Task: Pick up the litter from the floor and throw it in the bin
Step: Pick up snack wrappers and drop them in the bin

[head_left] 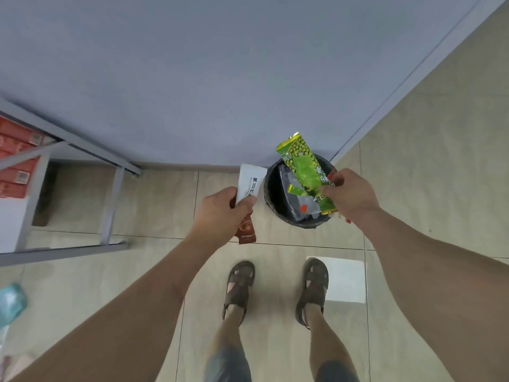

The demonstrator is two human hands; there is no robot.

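The bin (275, 194), one only, round and dark, stands on the tiled floor (413, 188) at the foot of the grey wall (220, 78), just beside the wall's outer corner. Its rim is unobstructed on the near side; the far edge touches or nearly touches the skirting. Several wrappers already lie inside it, grey and green among them; the exact number cannot be told.

The right hand (351, 195) is held over the bin's right rim. Its fingers are closed on a green wrapper (301, 166) printed with peas, which stands up tilted over the bin mouth; a smaller green piece and something red show in the same grip, not clearly separable.

The left hand (220, 216) is just left of the bin, not over it. Its fingers are pinched on two items: one white packet (252, 183) with dark print, rising above the thumb, and one brown sachet (246, 231), hanging below the palm.

Two feet in brown sandals (239, 288) stand near the bin, apart from one another. One white sheet (347, 279) lies flat on the floor, touching the right sandal's outer edge.

At left, a grey metal rack (110, 205) stands against the wall, with red boxes (16, 155) on its shelf. Open floor lies between the rack leg and the bin, and more to the right of the corner. One teal object (12, 301), blurred, sits at the left frame edge.
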